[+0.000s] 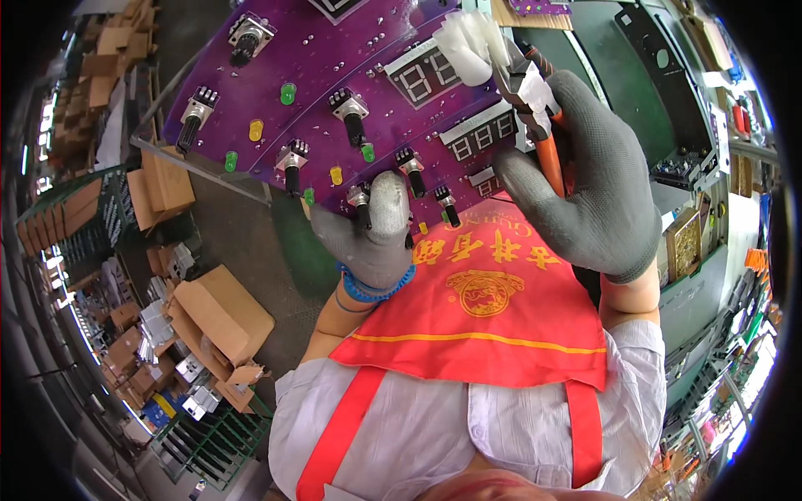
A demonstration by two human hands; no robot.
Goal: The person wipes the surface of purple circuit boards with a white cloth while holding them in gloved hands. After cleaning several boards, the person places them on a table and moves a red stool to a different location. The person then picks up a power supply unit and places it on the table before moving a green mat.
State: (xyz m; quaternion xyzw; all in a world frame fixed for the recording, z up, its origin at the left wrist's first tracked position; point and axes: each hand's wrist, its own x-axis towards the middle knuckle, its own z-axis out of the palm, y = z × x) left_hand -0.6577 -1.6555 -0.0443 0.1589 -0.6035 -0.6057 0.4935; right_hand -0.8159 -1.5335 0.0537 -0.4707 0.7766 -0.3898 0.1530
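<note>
1. The purple circuit board point(322, 71) fills the upper middle, spread beyond both hands.
2. The red apron point(468, 326) lies below its near edge.
3. The gloved right hand point(597, 188) is closed around the pliers point(549, 163), orange handles in its grasp.
4. The gloved left hand point(372, 238) has its thumb over the board's near edge, beside a black-shafted component; its fingers are partly hidden, so I cannot tell how firmly it holds.
5. A white clump point(469, 48) sits against the pliers' head.
</note>
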